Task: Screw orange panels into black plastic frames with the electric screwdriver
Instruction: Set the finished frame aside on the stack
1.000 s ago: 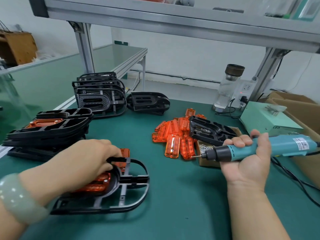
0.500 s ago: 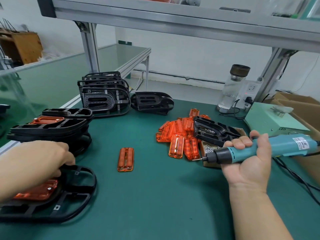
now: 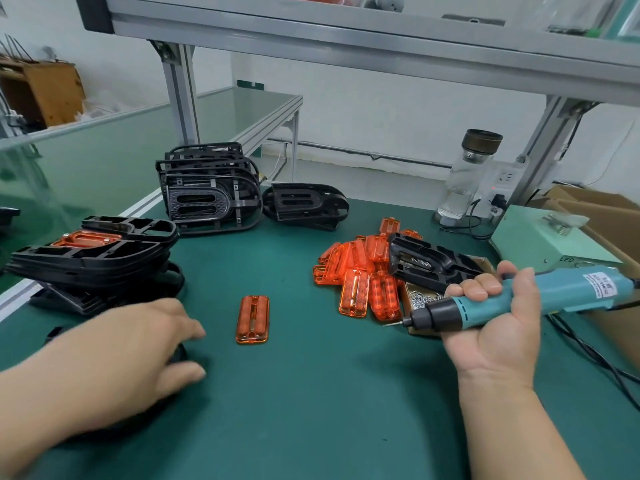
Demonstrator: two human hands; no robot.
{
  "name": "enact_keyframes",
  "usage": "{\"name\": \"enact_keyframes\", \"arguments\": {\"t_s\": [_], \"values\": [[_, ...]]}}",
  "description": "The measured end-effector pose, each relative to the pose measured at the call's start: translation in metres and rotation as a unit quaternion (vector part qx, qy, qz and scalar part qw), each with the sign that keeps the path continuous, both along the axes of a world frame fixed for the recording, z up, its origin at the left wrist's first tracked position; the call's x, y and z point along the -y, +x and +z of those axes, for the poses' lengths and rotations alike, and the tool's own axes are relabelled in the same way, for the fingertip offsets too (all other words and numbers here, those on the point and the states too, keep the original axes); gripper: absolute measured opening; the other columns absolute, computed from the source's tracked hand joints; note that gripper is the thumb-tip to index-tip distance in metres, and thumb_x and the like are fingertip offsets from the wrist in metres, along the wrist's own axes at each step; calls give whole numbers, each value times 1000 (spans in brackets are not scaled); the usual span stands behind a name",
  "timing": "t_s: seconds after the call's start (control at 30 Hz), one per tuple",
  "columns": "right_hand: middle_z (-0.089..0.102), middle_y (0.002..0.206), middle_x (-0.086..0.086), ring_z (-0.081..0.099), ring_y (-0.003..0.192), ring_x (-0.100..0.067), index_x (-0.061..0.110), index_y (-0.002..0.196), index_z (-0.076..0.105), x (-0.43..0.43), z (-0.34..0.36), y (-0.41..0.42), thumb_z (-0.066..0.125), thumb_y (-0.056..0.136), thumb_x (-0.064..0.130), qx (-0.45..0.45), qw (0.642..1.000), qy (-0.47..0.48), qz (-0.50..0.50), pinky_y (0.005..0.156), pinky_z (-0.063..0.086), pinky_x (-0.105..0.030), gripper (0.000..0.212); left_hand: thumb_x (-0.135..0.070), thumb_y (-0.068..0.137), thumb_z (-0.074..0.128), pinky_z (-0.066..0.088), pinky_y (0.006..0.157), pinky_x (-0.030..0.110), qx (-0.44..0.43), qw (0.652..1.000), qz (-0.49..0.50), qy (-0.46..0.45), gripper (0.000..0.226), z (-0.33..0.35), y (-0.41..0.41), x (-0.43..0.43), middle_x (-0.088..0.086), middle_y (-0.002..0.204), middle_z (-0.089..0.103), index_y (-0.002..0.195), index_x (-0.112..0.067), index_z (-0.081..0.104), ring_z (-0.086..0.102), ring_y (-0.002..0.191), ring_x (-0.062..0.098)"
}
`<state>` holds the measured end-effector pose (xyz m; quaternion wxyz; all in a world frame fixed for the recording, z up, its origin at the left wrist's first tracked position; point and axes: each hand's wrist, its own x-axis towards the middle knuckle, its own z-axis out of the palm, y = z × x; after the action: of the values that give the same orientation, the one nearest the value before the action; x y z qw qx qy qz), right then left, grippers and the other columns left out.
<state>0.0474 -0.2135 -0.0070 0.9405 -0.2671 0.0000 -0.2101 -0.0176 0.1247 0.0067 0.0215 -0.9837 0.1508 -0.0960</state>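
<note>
Right hand (image 3: 498, 330) grips electric screwdriver (image 3: 561, 289), label unreadable; left hand (image 3: 138, 348) loose-fingered, blurred; "LED" on green box (image 3: 540, 240)

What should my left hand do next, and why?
Probably reach right and pick up the lone orange panel lying on the mat. The left hand is open just left of it, and the right hand grips the electric screwdriver, so it is not free.

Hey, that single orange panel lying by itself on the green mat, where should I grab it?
Come from above and pinch the orange panel across its two long side edges, near the middle. It lies flat on the mat, narrow across, so its edges seem the only grip.
</note>
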Motion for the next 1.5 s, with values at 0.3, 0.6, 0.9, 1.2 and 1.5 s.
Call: {"name": "enact_keyframes", "arguments": {"t_s": [0.3,0.6,0.9,1.2,1.5], "values": [[44,58,13,44,48,-3,25,86,52,0,0,0,57,82,39,7,1000,-2,4,61,46,-19,16,-31,65,61,45,73,22,-140,987,50,58,29,-44,6,-32,-18,99,34,78,-43,38,55,80,2],[44,58,13,44,48,-3,25,85,52,0,1,-1,57,84,38,4,1000,5,5,60,45,-20,14,-60,73,57,44,86,19,-99,995,12,26,31,-17,26,2,-24,103,42,100,-46,54,55,95,-1],[43,58,12,42,48,-3,25,86,52,-1,2,-1,57,82,39,-7,1000,8,6,59,45,-20,15,-38,81,63,44,82,23,-118,992,19,-30,5,-8,68,57,-12,91,48,82,-37,57,54,86,8],[43,58,13,43,48,-3,25,87,53,-2,1,0,54,85,40,-5,1000,7,2,58,47,-19,14,-28,81,66,42,83,23,-123,985,1,-123,9,-16,105,78,-8,98,50,89,-32,65,55,87,11],[41,59,13,42,47,-2,26,86,54,-5,0,3,53,85,39,-16,1000,-6,3,57,47,-18,14,-30,90,58,39,99,32,-27,956,138,-259,37,-24,161,68,7,125,57,126,-20,56,53,115,26]]}}
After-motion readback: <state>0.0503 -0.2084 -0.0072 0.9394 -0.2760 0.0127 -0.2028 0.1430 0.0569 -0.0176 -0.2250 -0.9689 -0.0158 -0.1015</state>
